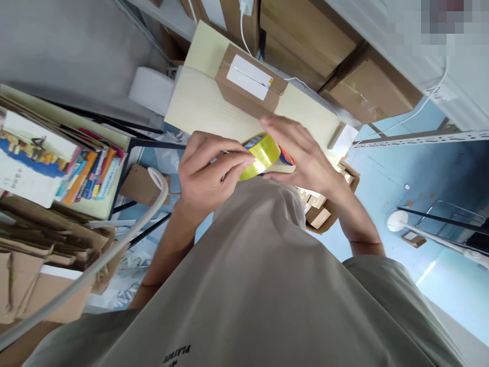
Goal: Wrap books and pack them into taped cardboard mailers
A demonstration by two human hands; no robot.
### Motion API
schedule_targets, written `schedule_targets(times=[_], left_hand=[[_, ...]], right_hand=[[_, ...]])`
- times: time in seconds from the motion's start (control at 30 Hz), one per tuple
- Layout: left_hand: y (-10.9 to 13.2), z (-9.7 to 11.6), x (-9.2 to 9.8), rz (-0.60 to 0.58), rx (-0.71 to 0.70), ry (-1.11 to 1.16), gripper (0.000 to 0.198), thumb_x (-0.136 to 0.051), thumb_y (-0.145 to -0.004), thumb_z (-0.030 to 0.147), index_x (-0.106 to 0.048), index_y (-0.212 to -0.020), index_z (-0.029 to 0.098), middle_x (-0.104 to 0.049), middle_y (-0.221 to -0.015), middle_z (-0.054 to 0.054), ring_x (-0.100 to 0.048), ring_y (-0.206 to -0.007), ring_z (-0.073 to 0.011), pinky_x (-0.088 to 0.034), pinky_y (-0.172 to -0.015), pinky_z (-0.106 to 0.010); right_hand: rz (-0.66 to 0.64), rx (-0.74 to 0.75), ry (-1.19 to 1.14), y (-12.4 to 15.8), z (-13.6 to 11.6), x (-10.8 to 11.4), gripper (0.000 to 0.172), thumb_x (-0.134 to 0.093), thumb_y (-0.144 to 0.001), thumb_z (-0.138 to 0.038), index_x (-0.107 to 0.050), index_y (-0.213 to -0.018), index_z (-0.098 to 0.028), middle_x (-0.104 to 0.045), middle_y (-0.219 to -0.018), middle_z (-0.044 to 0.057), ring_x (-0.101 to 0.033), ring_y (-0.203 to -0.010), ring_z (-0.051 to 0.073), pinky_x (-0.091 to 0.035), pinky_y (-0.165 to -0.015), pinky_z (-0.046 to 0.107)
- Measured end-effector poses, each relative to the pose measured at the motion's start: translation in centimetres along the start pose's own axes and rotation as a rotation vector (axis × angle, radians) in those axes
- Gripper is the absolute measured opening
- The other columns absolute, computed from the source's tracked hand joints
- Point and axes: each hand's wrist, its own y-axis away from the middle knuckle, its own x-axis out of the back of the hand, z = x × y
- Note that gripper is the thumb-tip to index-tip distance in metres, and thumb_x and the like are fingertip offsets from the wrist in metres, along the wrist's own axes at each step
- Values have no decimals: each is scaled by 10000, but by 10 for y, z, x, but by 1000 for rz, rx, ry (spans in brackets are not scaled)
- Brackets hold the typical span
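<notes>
While the far left is just stock, with books [89, 173] upright on a rack and folded cardboard [46, 255] piled beneath, the handling sits mid-view. Next rightward, pale desk [189, 102]. Left hand [206, 171] in front of it, fingers [237, 164] drawn in narrow, apparently pinching the near-left edge of the tape roll.

Carton [225, 79] lies on the desk beyond the hands, top closed, white label [248, 76] on it. Closing and labelling look done there; whether its seam is fully taped, cannot tell.

Tape roll [263, 158], shiny yellow, blue and orange inside the ring, is up between the two hands, nearer the body than the carton and apart from it. No strip seen stretched off it, none reaching the carton, so drawing tape out looks not yet done. Whether the loose end is lifted: cannot tell.

Right hand [305, 153] on the roll's other side, blurred, thumb and fingers wide around it; contact unclear. Farther right and lower, open box [342, 209] of small cartons [319, 218], then blue floor [389, 178].
</notes>
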Motion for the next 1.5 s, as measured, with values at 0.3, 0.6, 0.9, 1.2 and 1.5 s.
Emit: schedule_targets(times=[0.3,0.6,0.9,1.2,1.5], left_hand=[[7,-9,2,-7,58,117,296,-728,-1106,628,-794,-1279,397,-786,-1278,-66,-722,-1285,-335,-633,-1096,-567],[14,-7,-8,136,79,2,304,-637,-1142,648,-777,-1203,385,-759,-1169,-79,-738,-1190,-306,-665,-1044,-560],[19,-5,-13,81,68,22,353,-631,-1123,710,-746,-1188,384,-738,-1238,-90,-701,-1306,-336,-627,-1041,-610],[-42,22,-27,536,92,81,410,-620,-1186,624,-749,-1075,251,-656,-1110,-52,-693,-1047,-225,-582,-848,-525],[-91,-20,6,462,-48,446,286,-923,-988,569,-801,-973,311,-716,-990,-76,-694,-977,-267,-608,-846,-451]], right_hand=[[33,-133,32,4,8,-48,314,-481,-1156,-313,-579,-1447,-249,-714,-1219,62,-733,-1017,193,-562,-844,308],[34,-203,-21,10,-2,-55,393,-517,-1086,-293,-557,-1471,-225,-748,-1264,90,-765,-1053,206,-598,-840,307],[89,-293,-176,17,-11,-62,451,-555,-1044,-317,-617,-1482,-226,-782,-1350,99,-790,-1098,220,-643,-942,340],[202,-889,-1186,4,-28,-122,464,-700,-994,-725,-684,-1028,-263,-793,-890,30,-779,-845,252,-681,-804,393],[330,-1018,-1267,-25,-6,-133,575,-903,-845,-795,-756,-908,-244,-824,-878,35,-816,-922,262,-658,-812,346]])
